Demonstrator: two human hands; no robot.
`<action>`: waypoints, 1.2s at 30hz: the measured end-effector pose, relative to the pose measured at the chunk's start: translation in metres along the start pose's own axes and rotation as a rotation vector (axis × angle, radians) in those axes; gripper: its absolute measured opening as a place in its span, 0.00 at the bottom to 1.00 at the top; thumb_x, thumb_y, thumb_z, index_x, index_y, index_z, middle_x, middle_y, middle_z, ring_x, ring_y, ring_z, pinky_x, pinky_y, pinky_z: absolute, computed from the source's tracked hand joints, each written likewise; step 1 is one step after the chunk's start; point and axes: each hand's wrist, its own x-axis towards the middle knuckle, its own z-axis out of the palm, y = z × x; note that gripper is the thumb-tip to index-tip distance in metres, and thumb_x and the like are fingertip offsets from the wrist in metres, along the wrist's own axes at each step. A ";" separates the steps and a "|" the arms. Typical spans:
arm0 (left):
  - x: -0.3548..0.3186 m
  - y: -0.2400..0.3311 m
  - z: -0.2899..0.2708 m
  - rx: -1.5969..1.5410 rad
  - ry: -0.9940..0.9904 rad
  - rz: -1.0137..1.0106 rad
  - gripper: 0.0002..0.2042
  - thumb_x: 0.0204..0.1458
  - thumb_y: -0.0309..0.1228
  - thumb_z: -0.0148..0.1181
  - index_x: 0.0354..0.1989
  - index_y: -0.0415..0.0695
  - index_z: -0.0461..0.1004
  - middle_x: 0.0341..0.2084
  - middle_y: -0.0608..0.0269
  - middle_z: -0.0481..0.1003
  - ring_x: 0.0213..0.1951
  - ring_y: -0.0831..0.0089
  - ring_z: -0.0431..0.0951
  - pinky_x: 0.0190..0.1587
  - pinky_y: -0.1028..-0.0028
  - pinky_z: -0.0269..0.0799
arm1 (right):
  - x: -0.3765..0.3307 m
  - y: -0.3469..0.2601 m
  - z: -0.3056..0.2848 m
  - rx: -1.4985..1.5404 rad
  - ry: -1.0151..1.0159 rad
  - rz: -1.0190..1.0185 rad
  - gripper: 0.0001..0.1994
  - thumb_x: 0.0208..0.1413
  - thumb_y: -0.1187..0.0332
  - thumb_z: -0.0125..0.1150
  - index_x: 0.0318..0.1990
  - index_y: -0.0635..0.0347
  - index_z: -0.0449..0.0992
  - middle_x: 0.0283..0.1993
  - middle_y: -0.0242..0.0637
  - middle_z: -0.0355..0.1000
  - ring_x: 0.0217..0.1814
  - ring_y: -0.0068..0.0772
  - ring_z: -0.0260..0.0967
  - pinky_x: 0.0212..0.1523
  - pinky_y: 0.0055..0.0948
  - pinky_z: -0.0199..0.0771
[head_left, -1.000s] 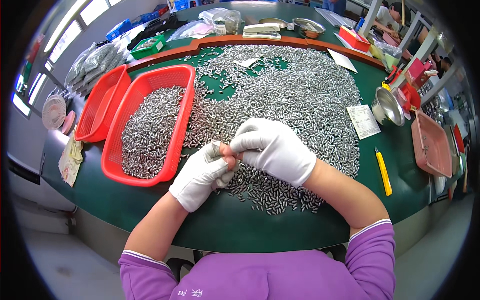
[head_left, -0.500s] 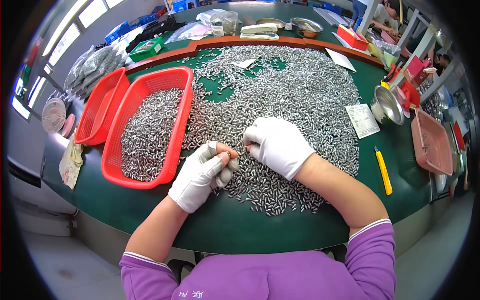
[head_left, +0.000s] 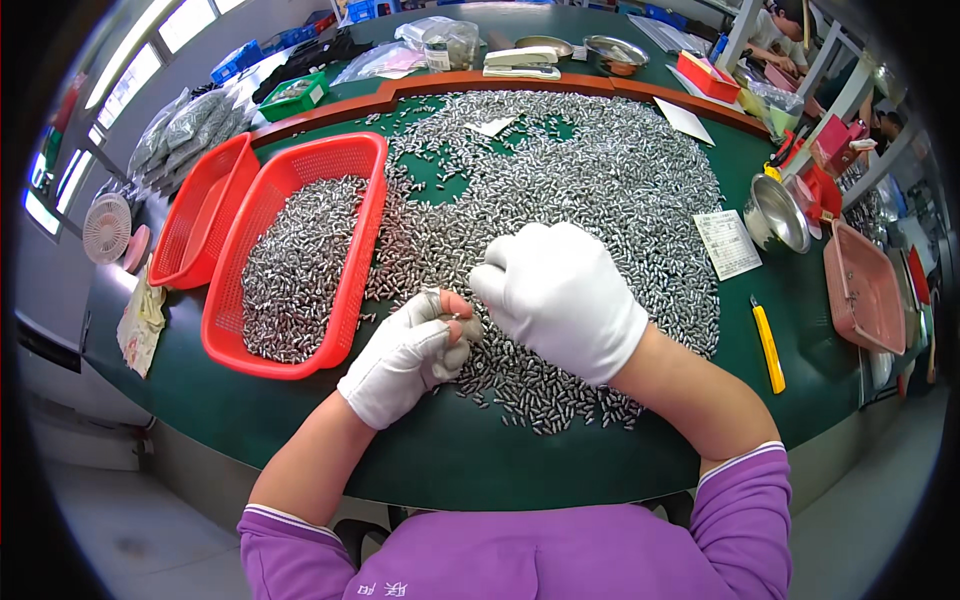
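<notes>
Both my hands wear white gloves and hover close together over the near part of a wide spread of small silver metal pieces (head_left: 630, 200). My left hand (head_left: 405, 350) is closed, its bare thumb and index tips pinched together; anything between them is too small to name. Just up and to the right, my right hand (head_left: 565, 300) is curled with its back upward, hiding the fingertips and whatever they may hold. To the left, a red plastic basket (head_left: 222, 290) contains a heap of the same pieces.
A second red basket (head_left: 185, 225) leans beside the filled one. On the right lie a yellow utility knife (head_left: 768, 345), a printed paper slip (head_left: 727, 245), a steel bowl (head_left: 777, 212) and a pink tray (head_left: 865, 285). A wooden ledge (head_left: 400, 88) bounds the far side.
My right hand has turned, showing more of its back, and shifted slightly nearer to me. My left hand stays almost in place, its fingers still pinched.
</notes>
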 end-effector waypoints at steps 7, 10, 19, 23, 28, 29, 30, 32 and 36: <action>0.000 -0.001 0.001 0.027 0.024 0.015 0.15 0.55 0.33 0.61 0.47 0.44 0.65 0.34 0.69 0.69 0.29 0.84 0.64 0.31 0.84 0.60 | -0.001 -0.008 0.003 -0.109 0.054 -0.098 0.05 0.43 0.67 0.59 0.23 0.52 0.69 0.24 0.30 0.65 0.27 0.32 0.68 0.28 0.32 0.68; -0.001 0.000 0.006 0.045 0.033 0.060 0.12 0.57 0.34 0.60 0.44 0.45 0.67 0.32 0.70 0.70 0.27 0.84 0.64 0.29 0.85 0.60 | -0.001 -0.011 0.006 -0.133 0.084 -0.112 0.05 0.43 0.67 0.59 0.23 0.52 0.69 0.24 0.30 0.65 0.27 0.32 0.68 0.27 0.32 0.67; 0.000 -0.001 0.008 0.059 0.118 0.103 0.08 0.58 0.35 0.60 0.40 0.46 0.71 0.29 0.69 0.74 0.24 0.84 0.64 0.25 0.85 0.58 | -0.003 -0.007 0.007 0.361 0.057 0.145 0.09 0.41 0.69 0.70 0.31 0.54 0.76 0.29 0.34 0.71 0.33 0.40 0.71 0.34 0.36 0.72; -0.001 -0.003 0.003 0.081 0.136 0.104 0.08 0.58 0.34 0.61 0.40 0.46 0.71 0.30 0.69 0.74 0.25 0.84 0.66 0.26 0.85 0.58 | -0.004 -0.007 0.010 0.500 0.056 0.233 0.10 0.41 0.70 0.71 0.31 0.56 0.76 0.31 0.35 0.72 0.35 0.40 0.72 0.36 0.34 0.73; -0.001 -0.002 0.004 0.040 0.111 0.102 0.08 0.58 0.33 0.60 0.40 0.45 0.71 0.31 0.68 0.74 0.25 0.84 0.66 0.26 0.85 0.59 | -0.003 -0.007 0.007 0.509 0.018 0.263 0.08 0.45 0.67 0.67 0.33 0.54 0.77 0.33 0.36 0.72 0.38 0.42 0.72 0.40 0.36 0.74; -0.001 -0.002 0.004 -0.005 0.099 0.105 0.08 0.58 0.33 0.60 0.40 0.45 0.71 0.31 0.68 0.74 0.25 0.84 0.65 0.26 0.85 0.59 | -0.003 -0.006 0.007 0.496 0.044 0.225 0.07 0.46 0.67 0.67 0.33 0.54 0.77 0.33 0.36 0.72 0.37 0.41 0.72 0.39 0.37 0.74; -0.001 -0.002 0.004 -0.052 0.083 0.107 0.08 0.58 0.33 0.60 0.40 0.45 0.71 0.31 0.68 0.74 0.25 0.84 0.65 0.26 0.85 0.59 | -0.004 -0.005 0.008 0.493 0.045 0.226 0.07 0.46 0.67 0.67 0.33 0.54 0.77 0.33 0.36 0.72 0.37 0.41 0.72 0.39 0.37 0.74; 0.002 -0.001 0.006 -0.065 0.069 0.107 0.08 0.58 0.33 0.60 0.41 0.45 0.71 0.31 0.68 0.74 0.25 0.84 0.65 0.26 0.85 0.58 | -0.004 -0.004 0.007 0.392 0.077 0.143 0.09 0.41 0.72 0.70 0.32 0.55 0.77 0.30 0.35 0.72 0.35 0.40 0.72 0.36 0.34 0.73; 0.002 -0.001 0.004 -0.045 0.102 0.092 0.08 0.58 0.33 0.60 0.41 0.44 0.71 0.31 0.68 0.73 0.24 0.84 0.65 0.26 0.85 0.59 | -0.001 -0.003 0.005 0.338 0.004 0.131 0.07 0.43 0.71 0.68 0.32 0.55 0.77 0.30 0.36 0.72 0.35 0.41 0.72 0.36 0.36 0.73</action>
